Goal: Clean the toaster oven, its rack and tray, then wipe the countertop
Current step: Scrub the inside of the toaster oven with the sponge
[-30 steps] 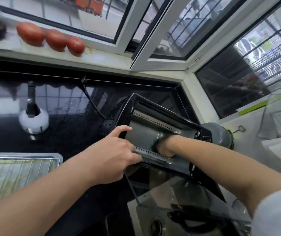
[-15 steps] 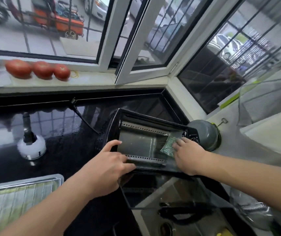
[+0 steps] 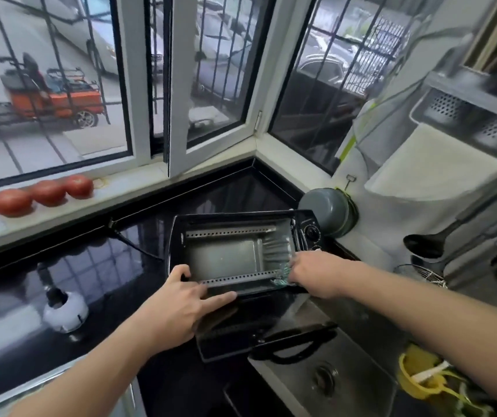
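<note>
The black toaster oven (image 3: 178, 236) stands on the black countertop (image 3: 96, 266) in the corner, its glass door (image 3: 241, 335) folded down toward me. My left hand (image 3: 178, 308) grips the oven's lower front frame, thumb on the left corner and fingers stretched along the bottom edge. My right hand (image 3: 316, 272) holds a greenish cloth (image 3: 283, 273) against the lower right corner of the oven's opening. The cavity is bare grey metal. A strip of the tray (image 3: 15, 395) shows at the bottom left.
Three tomatoes (image 3: 42, 192) lie on the window sill. A white round bottle (image 3: 65, 311) stands on the counter at left. A grey pot (image 3: 328, 212) sits right of the oven. The steel sink (image 3: 346, 371) lies below the door, yellow items (image 3: 418, 377) beside it. Ladles (image 3: 430, 240) hang at right.
My right hand came out of the oven cavity with the cloth to the lower right corner of the opening. My left hand's fingers stretched along the bottom frame. The view tilted up.
</note>
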